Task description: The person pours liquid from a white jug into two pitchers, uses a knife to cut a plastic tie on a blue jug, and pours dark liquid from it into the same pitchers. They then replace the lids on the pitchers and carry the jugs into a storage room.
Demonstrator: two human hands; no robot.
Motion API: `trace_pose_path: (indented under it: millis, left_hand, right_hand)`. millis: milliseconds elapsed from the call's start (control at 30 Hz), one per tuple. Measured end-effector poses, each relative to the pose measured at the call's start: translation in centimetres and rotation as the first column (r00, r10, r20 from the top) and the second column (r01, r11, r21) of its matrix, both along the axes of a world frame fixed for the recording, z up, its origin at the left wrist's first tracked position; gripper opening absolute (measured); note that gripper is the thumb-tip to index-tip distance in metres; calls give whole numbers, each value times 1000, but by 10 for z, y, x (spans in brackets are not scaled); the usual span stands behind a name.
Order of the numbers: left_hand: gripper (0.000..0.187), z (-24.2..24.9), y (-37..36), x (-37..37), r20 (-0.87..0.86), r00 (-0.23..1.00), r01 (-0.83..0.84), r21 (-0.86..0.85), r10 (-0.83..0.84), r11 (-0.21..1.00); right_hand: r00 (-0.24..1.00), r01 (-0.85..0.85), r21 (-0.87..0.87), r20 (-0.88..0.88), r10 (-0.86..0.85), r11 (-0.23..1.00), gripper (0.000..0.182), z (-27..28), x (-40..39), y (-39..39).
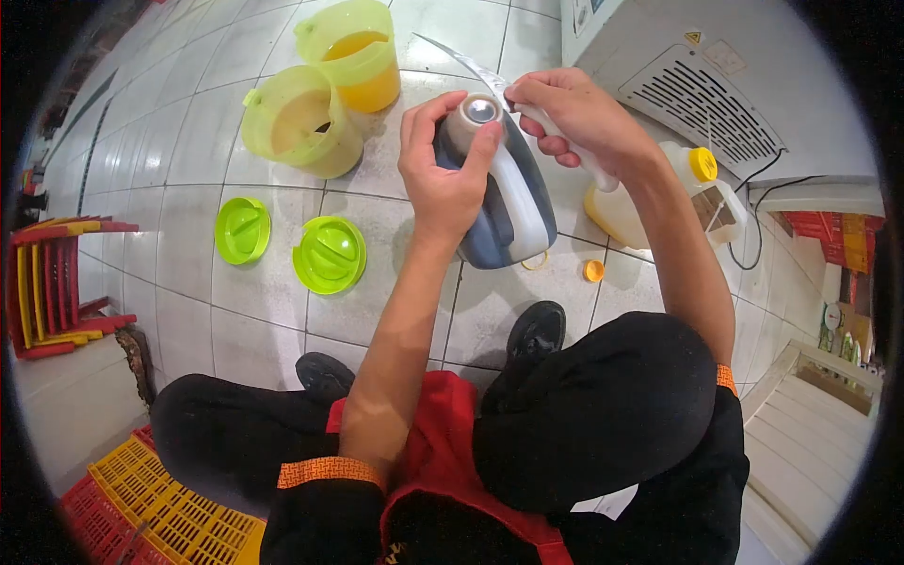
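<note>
My left hand is wrapped round the neck of a plastic jug filled with dark liquid. A silver seal covers the jug's mouth, between my thumb and fingers. In my right hand is a knife, gripped by its white handle. Its blade points up and to the left, passing just beyond the jug's mouth. On the floor below the jug lie an orange cap and a thin yellowish ring.
Two yellow-green pitchers, one with orange liquid and one with pale brown, stand upper left. Green lids lie below them. Right are a yellow-capped jug, a vented white appliance and a cable. Plastic crates stand lower left.
</note>
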State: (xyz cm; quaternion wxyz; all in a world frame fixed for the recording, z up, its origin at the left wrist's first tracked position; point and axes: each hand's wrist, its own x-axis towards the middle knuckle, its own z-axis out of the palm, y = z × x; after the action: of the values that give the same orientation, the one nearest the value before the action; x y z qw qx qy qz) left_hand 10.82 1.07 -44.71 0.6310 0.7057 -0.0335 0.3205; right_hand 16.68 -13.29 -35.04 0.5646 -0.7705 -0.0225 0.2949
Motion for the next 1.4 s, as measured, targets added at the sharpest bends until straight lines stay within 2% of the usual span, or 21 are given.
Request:
trace_pose_path:
  millis: [167,233,300,333,400,500,1400]
  left_hand:
    - [33,2,1,-1,-11,1000,-15,12,16,1000]
    - [33,0,-1,-1,-21,1000,-5,-11,4,1000]
    - [31,-5,-1,0,3,1000,20,-149,-20,989]
    - [31,-4,-1,0,4,1000,18,-150,-17,988]
    - [31,-3,1,-1,2,1000,15,-66,-15,998]
    - [31,0,1,-1,5,1000,1,-38,0,999]
    - [30,-2,2,0,20,1000,-3,-41,4,999]
  right_hand:
    - [999,-8,-4,43,8,1000,23,8,-6,7]
    - [983,2,-31,182,4,1000,24,8,-4,8]
    - [982,19,-64,187,-7,998,24,7,1,6]
    - [982,37,-95,190,-18,995,24,7,2,5]
    - [986,13,-99,166,4,995,24,6,2,3]
    - [991,-17,-104,129,31,994,25,2,0,2]
    - [995,-19,-55,94,24,998,25,-1,1,0]
